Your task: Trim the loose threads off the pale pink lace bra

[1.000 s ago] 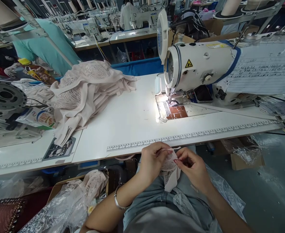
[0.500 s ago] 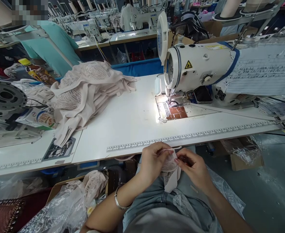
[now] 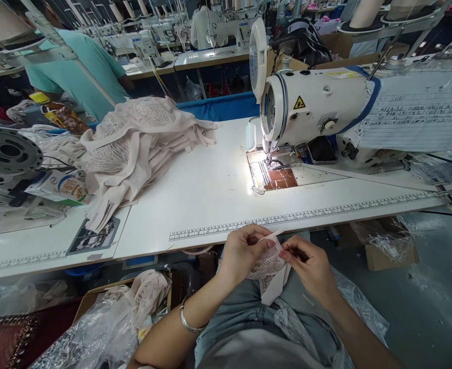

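Observation:
Over my lap, in front of the table's edge, I hold a pale pink lace bra (image 3: pixel 269 264) with a strap end and a small printed label hanging down. My left hand (image 3: pixel 244 253) is closed, pinching the upper edge between thumb and fingers. A narrow pale strip sticks out above that grip. Close by, my right hand (image 3: pixel 306 264) pinches the bra's right edge with thumb and fingertip. Something small and dark shows inside the curled right fingers; I cannot make out what it is.
A sewing machine (image 3: pixel 318 102) with a lit needle area stands on the white table (image 3: pixel 202 179). Left lies a pile of pale lace bras (image 3: pixel 141 133). A printed ruler (image 3: pixel 306 212) runs along the front edge. Below left is a box with plastic (image 3: pixel 106 318). A person in teal (image 3: pixel 79 66) is beyond.
The bra's upper edge and pale strip have tilted up slightly, and more lace shows below my left fingers. Both hands keep their pinch. The person in teal has shifted slightly.

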The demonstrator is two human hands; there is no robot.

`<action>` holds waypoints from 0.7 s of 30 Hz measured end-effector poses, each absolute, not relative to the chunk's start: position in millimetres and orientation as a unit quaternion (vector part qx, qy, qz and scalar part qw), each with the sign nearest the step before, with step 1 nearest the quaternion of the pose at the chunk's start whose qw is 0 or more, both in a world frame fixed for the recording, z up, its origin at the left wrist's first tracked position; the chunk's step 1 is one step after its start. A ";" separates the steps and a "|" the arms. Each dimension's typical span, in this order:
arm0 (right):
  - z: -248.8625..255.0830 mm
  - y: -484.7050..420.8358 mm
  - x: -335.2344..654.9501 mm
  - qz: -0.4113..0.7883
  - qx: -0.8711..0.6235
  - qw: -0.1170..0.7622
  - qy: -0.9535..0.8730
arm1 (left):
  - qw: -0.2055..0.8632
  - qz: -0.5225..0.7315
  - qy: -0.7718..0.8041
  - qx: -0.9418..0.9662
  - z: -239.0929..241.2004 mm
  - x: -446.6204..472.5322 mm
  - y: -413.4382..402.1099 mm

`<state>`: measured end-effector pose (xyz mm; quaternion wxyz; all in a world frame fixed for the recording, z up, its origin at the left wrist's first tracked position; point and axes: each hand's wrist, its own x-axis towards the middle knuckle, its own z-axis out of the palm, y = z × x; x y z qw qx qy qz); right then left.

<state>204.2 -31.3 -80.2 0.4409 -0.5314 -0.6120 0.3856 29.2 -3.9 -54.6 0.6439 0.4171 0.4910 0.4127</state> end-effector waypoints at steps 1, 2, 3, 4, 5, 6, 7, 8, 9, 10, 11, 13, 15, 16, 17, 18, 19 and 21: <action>-80.3 -31.5 204.6 0.385 -0.532 0.440 -0.613 | 0.643 0.412 0.492 0.419 -54.9 29.1 -4.0; -80.3 -31.7 204.9 0.384 -0.533 0.439 -0.613 | 0.641 0.411 0.493 0.422 -55.2 28.9 -4.2; -80.1 -31.9 205.1 0.384 -0.533 0.440 -0.613 | 0.636 0.410 0.495 0.427 -55.5 28.7 -4.5; -79.8 -32.0 205.1 0.386 -0.531 0.439 -0.613 | 0.631 0.409 0.497 0.433 -55.9 28.4 -4.9; -79.4 -32.1 205.0 0.388 -0.530 0.438 -0.614 | 0.625 0.408 0.499 0.440 -56.3 28.1 -5.5; -79.0 -32.3 204.8 0.390 -0.529 0.438 -0.614 | 0.620 0.407 0.500 0.447 -56.5 27.9 -6.1; -78.5 -32.4 204.5 0.392 -0.527 0.438 -0.614 | 0.614 0.407 0.501 0.454 -56.6 27.8 -6.8; -78.1 -32.5 204.3 0.393 -0.527 0.437 -0.614 | 0.609 0.408 0.501 0.460 -56.5 27.8 -7.4; -77.8 -32.6 204.1 0.395 -0.527 0.437 -0.613 | 0.603 0.409 0.500 0.467 -56.3 27.8 -7.9; -77.7 -32.8 204.0 0.396 -0.528 0.436 -0.612 | 0.598 0.409 0.498 0.476 -55.9 27.9 -8.3; -77.8 -32.9 203.9 0.397 -0.528 0.436 -0.611 | 0.594 0.407 0.495 0.486 -55.5 27.9 -8.6; -78.3 -33.3 204.0 0.399 -0.527 0.436 -0.611 | 0.589 0.397 0.489 0.506 -55.1 28.0 -8.6; -79.0 -33.5 204.2 0.401 -0.525 0.436 -0.612 | 0.587 0.386 0.489 0.516 -55.8 28.2 -8.2; -79.2 -33.6 204.2 0.401 -0.524 0.435 -0.612 | 0.585 0.385 0.493 0.516 -56.6 28.3 -7.9; -79.4 -33.8 204.3 0.402 -0.525 0.434 -0.612 | 0.581 0.386 0.498 0.514 -57.4 28.5 -7.6; -79.4 -33.8 204.3 0.403 -0.525 0.432 -0.612 | 0.578 0.388 0.503 0.512 -58.1 28.6 -7.3; -79.4 -33.9 204.4 0.404 -0.527 0.431 -0.612 | 0.577 0.390 0.506 0.509 -58.6 28.8 -7.0; -79.1 -33.8 204.6 0.404 -0.528 0.430 -0.611 | 0.584 0.390 0.504 0.503 -58.6 29.0 -6.7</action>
